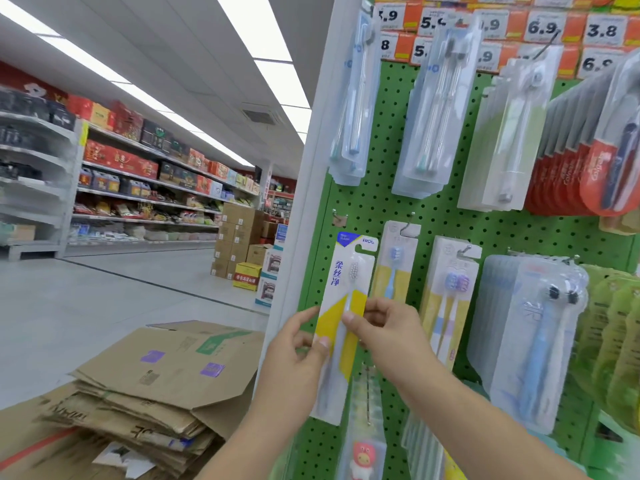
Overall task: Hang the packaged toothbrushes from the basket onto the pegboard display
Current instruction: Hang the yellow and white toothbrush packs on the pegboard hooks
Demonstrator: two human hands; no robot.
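A packaged toothbrush [346,282] with a white, yellow and blue card is held upright in front of the green pegboard [446,223]. My left hand [298,344] pinches its left edge at mid height. My right hand [381,327] pinches it from the right, thumb on the front. The card's top sits just below an empty metal hook [337,216] at the board's left edge. The basket is out of view.
Other toothbrush packs hang on hooks to the right: a blue brush card [394,261], a twin pack [453,289] and clear blister packs [533,341]. Price tags [543,27] line the top. Flattened cardboard boxes [156,382] lie at lower left beside the aisle.
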